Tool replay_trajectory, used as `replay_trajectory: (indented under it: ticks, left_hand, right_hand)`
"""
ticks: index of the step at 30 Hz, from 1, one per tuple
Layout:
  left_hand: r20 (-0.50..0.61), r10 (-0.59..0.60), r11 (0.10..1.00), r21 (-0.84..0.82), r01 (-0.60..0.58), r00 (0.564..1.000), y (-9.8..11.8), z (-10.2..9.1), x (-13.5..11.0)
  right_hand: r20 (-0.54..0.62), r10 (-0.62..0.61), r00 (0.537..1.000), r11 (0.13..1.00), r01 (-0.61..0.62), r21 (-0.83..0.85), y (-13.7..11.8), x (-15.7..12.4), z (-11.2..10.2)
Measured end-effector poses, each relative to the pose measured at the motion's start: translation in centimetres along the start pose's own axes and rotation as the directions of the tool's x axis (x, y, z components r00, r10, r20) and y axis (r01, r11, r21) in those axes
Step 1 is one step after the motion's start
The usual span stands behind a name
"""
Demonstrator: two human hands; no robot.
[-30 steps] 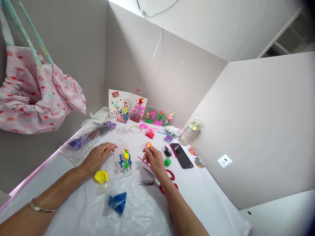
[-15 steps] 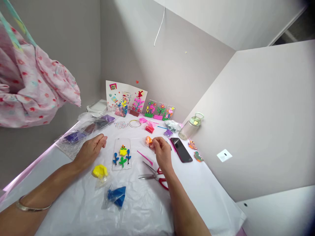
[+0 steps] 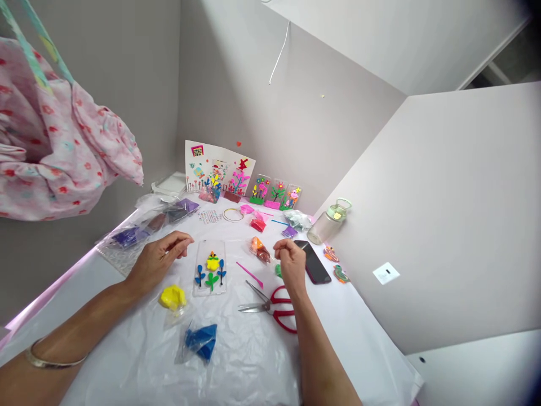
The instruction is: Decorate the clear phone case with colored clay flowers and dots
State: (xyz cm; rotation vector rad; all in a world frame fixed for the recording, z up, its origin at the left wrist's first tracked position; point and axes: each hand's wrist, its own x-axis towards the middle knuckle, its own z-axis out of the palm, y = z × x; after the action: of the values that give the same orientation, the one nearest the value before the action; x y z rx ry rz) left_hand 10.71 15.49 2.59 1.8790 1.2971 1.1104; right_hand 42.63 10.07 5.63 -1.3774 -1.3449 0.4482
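Note:
A clear phone case (image 3: 222,283) lies flat in front of me, bearing a yellow clay figure with an orange top (image 3: 213,263), two blue flowers and a green sprout. Just left of it hovers my left hand (image 3: 163,256), thumb and fingertips pinched together; anything between them is too small to make out. My right hand (image 3: 291,262) is curled with its fingertips together, near a bag of orange and brown clay (image 3: 259,249) and partly over a green lump (image 3: 278,270). What it may hold is hidden. Between the case and this hand lies a pink modelling tool (image 3: 249,274).
Open red-handled scissors (image 3: 268,306) lie beside my right wrist. Yellow clay (image 3: 173,297) and bagged blue clay (image 3: 202,341) are nearer me. A phone (image 3: 313,264) and a bottle (image 3: 329,222) stand right. Decorated cases (image 3: 275,193) lean against the back wall.
My right hand has moved right, away from the orange clay bag, uncovering it and more of the scissors' handles. My left fingers have stretched from a fist into a pinch, nearer the case.

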Motion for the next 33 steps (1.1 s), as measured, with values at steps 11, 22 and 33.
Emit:
replay_trajectory:
  ticks: [11,22,33]
  left_hand:
    - [0.037,-0.033,0.998,0.062,0.03,0.999,-0.2,0.7,-0.4]
    - [0.077,0.014,0.999,0.044,-0.018,0.997,0.1,0.9,-1.0]
    - [-0.009,0.058,0.998,-0.034,-0.058,0.998,-1.7,1.5,-0.9]
  right_hand:
    - [0.916,-0.158,0.37,0.813,0.575,-0.092,-5.3,-8.1,6.6]
    - [0.592,0.103,0.799,0.827,0.261,-0.497,-4.5,-2.2,-0.4]
    - [0.491,0.167,0.855,0.623,0.295,-0.725,1.4,9.0,-0.8]
